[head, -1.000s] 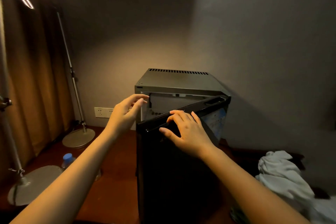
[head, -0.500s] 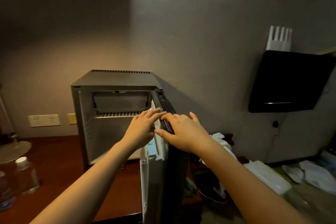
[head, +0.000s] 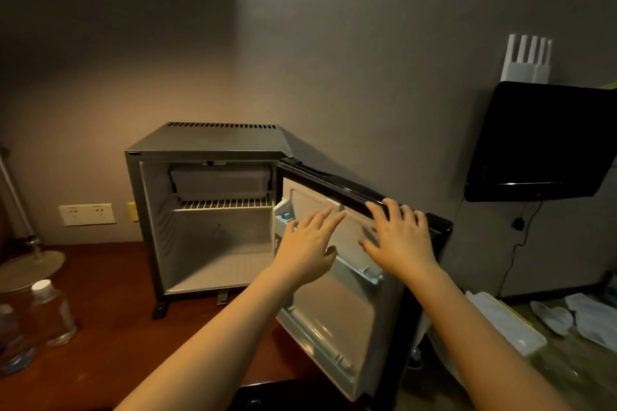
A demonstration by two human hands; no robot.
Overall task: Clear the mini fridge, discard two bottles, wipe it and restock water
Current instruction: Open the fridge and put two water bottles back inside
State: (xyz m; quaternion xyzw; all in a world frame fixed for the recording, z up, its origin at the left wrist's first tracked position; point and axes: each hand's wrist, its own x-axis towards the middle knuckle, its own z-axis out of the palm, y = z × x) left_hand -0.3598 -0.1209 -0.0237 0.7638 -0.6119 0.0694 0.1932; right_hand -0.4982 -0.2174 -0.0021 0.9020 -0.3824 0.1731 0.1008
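The grey mini fridge (head: 213,140) stands on a red-brown wooden desk (head: 110,307), its black door (head: 334,307) swung wide to the right. The inside looks bare: a white wire shelf (head: 223,203) under a small freezer box. My right hand (head: 399,238) lies flat over the door's top edge, fingers spread. My left hand (head: 309,243) hovers open in front of the door's inner panel. Two clear water bottles (head: 50,314) stand on the desk at the far left.
A lamp's round base (head: 30,265) and pole sit at the left edge. Wall sockets (head: 87,214) are behind the desk. A black TV (head: 541,143) hangs on the right wall with a white router above. Plastic bags and a white box (head: 510,324) lie on the floor at right.
The fridge door has swung from nearly shut to wide open, my right hand riding on its top edge. My left hand followed to the door's inner side. My view turned right.
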